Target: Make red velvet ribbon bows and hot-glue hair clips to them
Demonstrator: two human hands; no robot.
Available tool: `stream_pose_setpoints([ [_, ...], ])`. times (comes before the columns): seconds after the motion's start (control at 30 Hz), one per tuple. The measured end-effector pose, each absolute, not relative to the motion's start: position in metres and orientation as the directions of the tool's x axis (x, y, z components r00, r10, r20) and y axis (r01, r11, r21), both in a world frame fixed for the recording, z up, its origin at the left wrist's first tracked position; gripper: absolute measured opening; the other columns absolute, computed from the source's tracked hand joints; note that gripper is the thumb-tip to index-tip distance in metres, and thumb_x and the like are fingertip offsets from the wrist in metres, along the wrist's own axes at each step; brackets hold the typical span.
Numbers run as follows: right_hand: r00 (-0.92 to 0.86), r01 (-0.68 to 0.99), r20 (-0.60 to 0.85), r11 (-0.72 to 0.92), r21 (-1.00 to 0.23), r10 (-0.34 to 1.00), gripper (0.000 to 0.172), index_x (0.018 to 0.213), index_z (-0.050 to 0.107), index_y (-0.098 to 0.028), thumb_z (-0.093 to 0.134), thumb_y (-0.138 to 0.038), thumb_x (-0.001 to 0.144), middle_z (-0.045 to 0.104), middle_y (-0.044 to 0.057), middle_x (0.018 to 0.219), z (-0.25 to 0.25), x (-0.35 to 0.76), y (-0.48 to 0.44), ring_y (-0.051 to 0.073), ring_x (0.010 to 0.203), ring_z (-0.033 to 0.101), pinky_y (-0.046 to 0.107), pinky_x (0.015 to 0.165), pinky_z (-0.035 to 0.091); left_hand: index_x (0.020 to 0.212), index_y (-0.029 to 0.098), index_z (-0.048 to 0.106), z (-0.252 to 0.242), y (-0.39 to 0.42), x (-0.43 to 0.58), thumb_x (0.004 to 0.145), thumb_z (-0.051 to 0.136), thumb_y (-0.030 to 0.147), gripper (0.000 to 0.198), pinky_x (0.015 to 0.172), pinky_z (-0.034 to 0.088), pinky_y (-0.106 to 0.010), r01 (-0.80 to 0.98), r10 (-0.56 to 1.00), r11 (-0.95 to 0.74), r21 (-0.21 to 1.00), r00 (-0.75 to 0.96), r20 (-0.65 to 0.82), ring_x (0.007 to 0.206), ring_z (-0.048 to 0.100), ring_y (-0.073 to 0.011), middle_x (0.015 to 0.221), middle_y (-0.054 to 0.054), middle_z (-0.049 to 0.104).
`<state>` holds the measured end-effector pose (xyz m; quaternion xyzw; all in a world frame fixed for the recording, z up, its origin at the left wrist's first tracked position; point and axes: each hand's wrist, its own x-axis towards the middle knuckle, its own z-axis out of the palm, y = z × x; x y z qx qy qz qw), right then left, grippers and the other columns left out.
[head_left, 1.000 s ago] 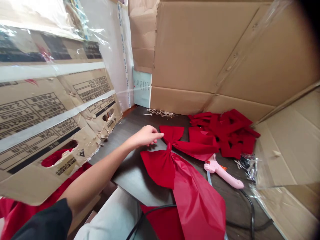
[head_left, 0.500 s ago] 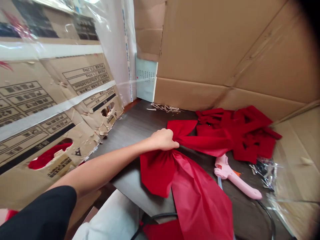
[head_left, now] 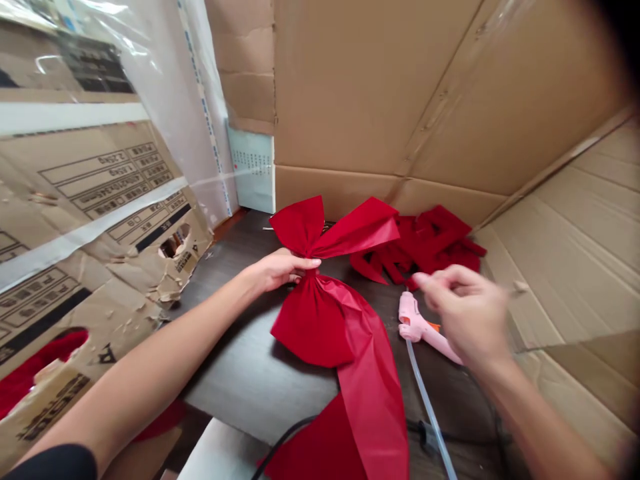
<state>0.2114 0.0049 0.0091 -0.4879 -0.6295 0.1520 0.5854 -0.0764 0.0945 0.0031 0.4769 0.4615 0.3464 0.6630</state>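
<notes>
My left hand [head_left: 287,268] is closed around the gathered middle of a red fabric bow [head_left: 313,327], its thumb lying across the pinch. Two loops and a pointed tail fan out from there, and a long shiny tail [head_left: 375,373] hangs toward the table's front edge. My right hand [head_left: 463,303], smeared by motion, has its fingers curled together just above a pink glue gun [head_left: 410,317]. Whatever may be between those fingertips is too blurred to name. A clear glue stick [head_left: 427,400] runs out of the back of the gun.
Red fabric strips [head_left: 430,243] lie heaped at the back right. Cardboard walls [head_left: 360,87] enclose the dark table [head_left: 220,360] at the back and right. More printed cardboard [head_left: 125,180] stands at left. A black cord [head_left: 425,437] crosses the front.
The bow has been turned and lifted, its loops and tail now spread upward, still in my left hand. My right hand has come into view beside the glue gun. The view has shifted right.
</notes>
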Motion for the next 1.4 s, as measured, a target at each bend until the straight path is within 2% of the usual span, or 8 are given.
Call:
stream_pose_setpoints([
  [0.23, -0.258, 0.444, 0.086, 0.197, -0.874, 0.962, 0.036, 0.108, 0.06, -0.019, 0.069, -0.04, 0.08, 0.068, 0.008, 0.104, -0.026, 0.161, -0.004, 0.021, 0.092, 0.066, 0.035, 0.081, 0.054, 0.061, 0.01, 0.062, 0.005, 0.08, -0.067, 0.056, 0.091, 0.025, 0.033, 0.04, 0.02, -0.021, -0.135, 0.93, 0.247, 0.96, 0.311, -0.196, 0.038, 0.035, -0.0023, 0.049, 0.003, 0.054],
  [0.4, -0.362, 0.518, -0.059, 0.148, -0.843, 0.93, 0.071, 0.137, 0.041, -0.025, 0.075, -0.036, 0.075, 0.059, 0.01, 0.13, -0.019, 0.161, -0.024, 0.02, 0.087, 0.065, 0.036, 0.076, 0.055, 0.077, 0.009, 0.069, 0.015, 0.081, -0.072, 0.064, 0.083, 0.013, 0.02, 0.05, 0.047, -0.026, -0.255, 0.946, 0.279, 0.926, 0.238, -0.22, 0.049, 0.062, -0.0162, 0.063, -0.007, 0.069],
  [0.57, -0.423, 0.617, -0.099, 0.206, -0.76, 0.901, 0.092, 0.147, 0.031, -0.028, 0.08, -0.037, 0.069, 0.046, 0.01, 0.149, -0.006, 0.15, -0.038, 0.029, 0.131, 0.05, 0.045, 0.109, 0.041, 0.073, 0.009, 0.064, 0.025, 0.09, -0.079, 0.082, 0.066, 0.017, 0.013, 0.053, 0.053, -0.028, -0.422, 0.958, 0.287, 0.86, 0.11, -0.266, 0.048, 0.063, -0.0171, 0.058, -0.007, 0.066],
  [0.77, -0.336, 0.528, -0.093, 0.105, -0.843, 0.937, 0.057, 0.133, 0.042, -0.024, 0.065, -0.027, 0.08, 0.063, 0.009, 0.127, -0.012, 0.15, -0.035, 0.027, 0.112, 0.064, 0.044, 0.096, 0.05, 0.087, 0.012, 0.066, 0.032, 0.099, -0.087, 0.096, 0.047, 0.016, 0.021, 0.056, 0.054, -0.019, -0.737, 0.982, 0.114, 0.666, -0.015, -0.186, 0.051, 0.062, -0.0106, 0.06, -0.001, 0.066],
  [1.0, -0.321, 0.371, 0.071, 0.194, -0.908, 0.944, 0.037, 0.113, 0.057, -0.02, 0.065, -0.024, 0.077, 0.071, 0.004, 0.104, 0.02, 0.177, -0.018, 0.024, 0.096, 0.069, 0.034, 0.081, 0.055, 0.097, 0.009, 0.067, 0.035, 0.1, -0.099, 0.095, 0.054, 0.019, 0.017, 0.052, 0.054, -0.022, -0.674, 0.952, 0.285, 0.682, 0.113, -0.286, 0.051, 0.065, -0.0144, 0.064, -0.005, 0.069],
  [1.17, -0.327, 0.763, 0.43, 0.504, -0.405, 0.841, 0.032, 0.101, 0.066, -0.023, 0.058, -0.013, 0.072, 0.072, 0.001, 0.095, 0.093, 0.205, 0.018, 0.021, 0.08, 0.066, 0.031, 0.071, 0.05, 0.092, 0.007, 0.069, 0.044, 0.1, -0.107, 0.096, 0.052, 0.033, 0.031, 0.06, 0.057, -0.029, -0.5, 0.87, 0.493, 0.712, 0.266, -0.416, 0.052, 0.067, -0.0184, 0.064, -0.008, 0.071],
  [1.27, -0.251, 0.944, 0.715, 0.328, 0.032, 0.652, 0.04, 0.122, 0.059, -0.017, 0.052, -0.015, 0.083, 0.069, 0.01, 0.106, 0.105, 0.213, 0.056, 0.028, 0.093, 0.063, 0.04, 0.082, 0.046, 0.086, 0.01, 0.068, 0.04, 0.096, -0.101, 0.095, 0.054, 0.029, 0.026, 0.058, 0.056, -0.027, -0.485, 0.869, 0.495, 0.721, 0.267, -0.417, 0.05, 0.066, -0.0171, 0.062, -0.007, 0.07],
  [1.4, -0.408, 0.905, 0.388, 0.31, 0.292, 0.826, 0.04, 0.121, 0.061, -0.012, 0.043, -0.005, 0.086, 0.065, 0.02, 0.113, 0.066, 0.212, 0.099, 0.034, 0.109, 0.055, 0.044, 0.086, 0.042, 0.084, 0.009, 0.068, 0.025, 0.084, -0.084, 0.09, 0.061, 0.022, 0.016, 0.057, 0.056, -0.028, -0.443, 0.879, 0.477, 0.759, 0.251, -0.406, 0.051, 0.067, -0.0184, 0.063, -0.008, 0.071],
])
